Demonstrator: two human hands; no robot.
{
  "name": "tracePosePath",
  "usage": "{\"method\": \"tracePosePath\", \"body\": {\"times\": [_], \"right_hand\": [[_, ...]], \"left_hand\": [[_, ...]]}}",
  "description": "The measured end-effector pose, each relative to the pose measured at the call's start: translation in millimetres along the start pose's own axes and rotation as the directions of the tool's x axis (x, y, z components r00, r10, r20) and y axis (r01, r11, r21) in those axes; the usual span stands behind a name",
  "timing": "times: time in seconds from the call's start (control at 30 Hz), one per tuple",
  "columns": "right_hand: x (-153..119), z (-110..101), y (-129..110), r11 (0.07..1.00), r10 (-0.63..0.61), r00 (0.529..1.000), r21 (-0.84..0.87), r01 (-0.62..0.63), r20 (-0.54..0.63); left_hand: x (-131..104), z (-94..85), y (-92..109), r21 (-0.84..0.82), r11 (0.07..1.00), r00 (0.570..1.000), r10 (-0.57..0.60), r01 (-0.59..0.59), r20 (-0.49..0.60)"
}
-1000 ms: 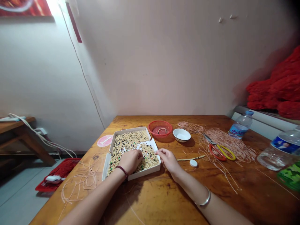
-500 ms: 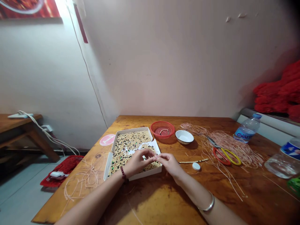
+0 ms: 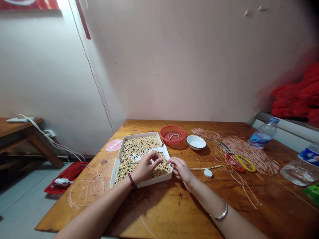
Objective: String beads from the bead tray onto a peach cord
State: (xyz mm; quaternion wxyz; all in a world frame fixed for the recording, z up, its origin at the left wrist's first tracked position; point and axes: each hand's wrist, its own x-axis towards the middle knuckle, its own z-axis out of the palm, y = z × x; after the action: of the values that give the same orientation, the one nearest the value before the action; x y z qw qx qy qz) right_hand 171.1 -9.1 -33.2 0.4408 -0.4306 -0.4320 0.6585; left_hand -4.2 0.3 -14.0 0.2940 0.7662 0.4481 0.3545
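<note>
My left hand (image 3: pixel 147 166) is over a shallow white box (image 3: pixel 154 183) of small beads (image 3: pixel 138 144), mostly cream with dark and a few green ones. Its thumb and forefinger are pinched together, and whatever lies between them is too small to make out. At the box's right edge, my right hand (image 3: pixel 183 172) pinches what looks like a thin cord between thumb and forefinger, the other fingers curled under. A small gap parts the two hands. Just right of the right hand lies a strand of strung beads (image 3: pixel 205 168), with a round white lid (image 3: pixel 208 173) beside it.
Behind the box stand a red mesh basket (image 3: pixel 172 135) and a white bowl (image 3: pixel 196 142). Scissors (image 3: pixel 235 157) lie on a heap of pink cords (image 3: pixel 256 156) at right, near a water bottle (image 3: pixel 264 134). Loose cords (image 3: pixel 92 186) lie left, by a pink round sign (image 3: pixel 114 145).
My hands have parted slightly: the right fingertips were touching the left ones and have drawn off to the right. The camera view has shifted a little.
</note>
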Motion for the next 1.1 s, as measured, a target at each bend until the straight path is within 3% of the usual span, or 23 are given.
{"method": "tracePosePath", "body": {"times": [0.17,0.33,0.43,0.53,0.7,0.87,1.1], "right_hand": [[-2,-7,-4,0.993,0.078,0.994,0.083,-0.084,0.075],[-2,-9,-4,0.964,0.048,0.983,0.249,-0.092,0.177],[1,-11,-5,0.948,0.006,0.995,0.316,-0.037,0.098],[2,-13,-6,0.949,-0.016,0.999,0.314,0.0,0.049],[-1,-8,-4,0.999,-0.05,0.992,-0.014,0.052,0.118],[1,-5,2,0.928,-0.27,0.953,-0.227,0.296,0.14],[5,-10,9,0.872,-0.298,0.941,-0.356,0.336,0.16]], "left_hand": [[3,-5.1,-2,-0.063,0.998,0.95,-0.045,0.026,-0.309],[4,-7.4,-2,-0.053,0.998,0.916,-0.049,0.031,-0.398],[3,-5.5,1,-0.061,0.998,0.94,-0.045,0.026,-0.338],[2,-2.4,6,-0.068,0.998,0.986,0.001,-0.012,-0.165],[1,0.8,9,0.049,0.998,0.999,0.023,-0.025,0.037],[1,0.7,7,0.198,0.977,0.996,0.084,-0.085,0.015],[1,0.3,9,0.258,0.964,0.995,0.078,-0.06,-0.062]]}}
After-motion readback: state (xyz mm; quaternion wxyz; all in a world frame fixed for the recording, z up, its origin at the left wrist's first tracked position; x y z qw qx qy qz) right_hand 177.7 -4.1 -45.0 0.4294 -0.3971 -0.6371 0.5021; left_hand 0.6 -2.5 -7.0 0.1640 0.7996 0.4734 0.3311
